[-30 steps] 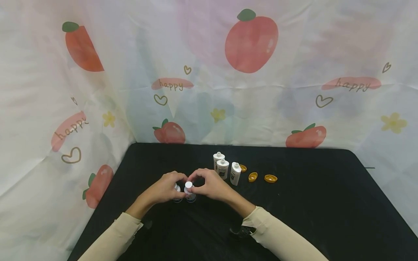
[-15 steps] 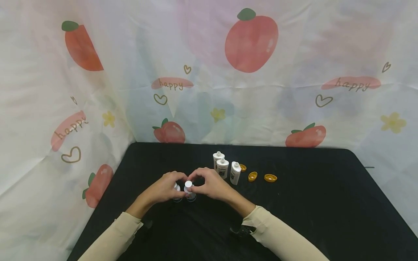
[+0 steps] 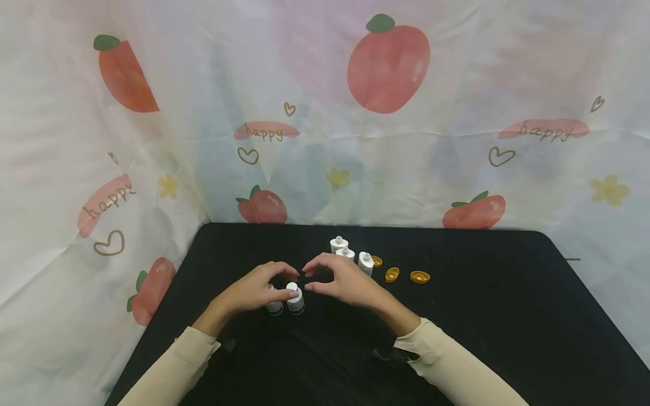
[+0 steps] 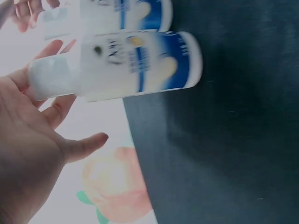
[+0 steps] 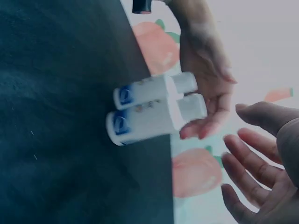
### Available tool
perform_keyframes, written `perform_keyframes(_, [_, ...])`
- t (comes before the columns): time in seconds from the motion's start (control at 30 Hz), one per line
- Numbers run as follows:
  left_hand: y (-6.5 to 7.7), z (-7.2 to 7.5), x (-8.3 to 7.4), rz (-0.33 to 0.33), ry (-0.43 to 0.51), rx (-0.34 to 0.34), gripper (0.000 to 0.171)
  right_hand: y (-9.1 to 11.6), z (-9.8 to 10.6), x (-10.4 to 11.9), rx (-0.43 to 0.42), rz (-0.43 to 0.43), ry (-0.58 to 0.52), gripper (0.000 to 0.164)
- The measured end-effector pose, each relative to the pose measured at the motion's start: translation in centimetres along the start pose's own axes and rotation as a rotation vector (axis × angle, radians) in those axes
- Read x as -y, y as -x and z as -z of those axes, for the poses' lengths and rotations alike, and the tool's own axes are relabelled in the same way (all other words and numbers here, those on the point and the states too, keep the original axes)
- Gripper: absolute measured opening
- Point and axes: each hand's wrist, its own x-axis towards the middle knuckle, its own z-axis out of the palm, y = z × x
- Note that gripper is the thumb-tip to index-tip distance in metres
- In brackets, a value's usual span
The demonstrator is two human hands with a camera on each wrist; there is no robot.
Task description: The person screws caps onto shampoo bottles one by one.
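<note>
Two small white bottles with blue-banded labels and white caps stand side by side on the black table (image 3: 325, 349). In the head view these are the left bottle (image 3: 275, 308) and the right bottle (image 3: 295, 304). My left hand (image 3: 250, 290) is beside and behind them, fingers spread and loosely bent around the caps, thumb stretched out. The left wrist view has its fingers behind the cap of the nearer bottle (image 4: 135, 67). My right hand (image 3: 350, 282) hovers to the right with nothing in it; fingers and thumb are apart, clear of the bottles (image 5: 145, 119).
Three white bottles with narrow necks stand behind my right hand, one bottle (image 3: 365, 263) nearest it. Small gold boat-shaped pieces lie to their right, including one gold piece (image 3: 420, 277) farthest out. A printed cloth (image 3: 315, 73) hangs behind the table.
My right hand has let go of the right bottle's cap and moved right. My left fingers have loosened and opened around the bottles, which stay in place.
</note>
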Motion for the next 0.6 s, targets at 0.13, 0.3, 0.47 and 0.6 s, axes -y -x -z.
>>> perform_keyframes(0.13, [-0.8, 0.9, -0.7, -0.038, 0.001, -0.004, 0.039, 0.9, 2.1, 0.5, -0.008, -0.015, -0.029, 0.027])
perform_keyframes(0.3, [-2.1, 2.1, -1.5, -0.066, -0.012, -0.022, 0.032, 2.2, 4.8, 0.9, -0.034, -0.045, -0.041, 0.026])
perform_keyframes(0.47, [-3.4, 3.1, -2.2, -0.091, -0.034, -0.019, 0.031, 3.4, 7.1, 0.8, -0.066, -0.108, -0.027, 0.027])
perform_keyframes(0.6, [-4.5, 3.8, -2.6, -0.102, -0.057, 0.004, 0.034, 4.4, 8.6, 0.4, -0.083, -0.157, 0.004, 0.027])
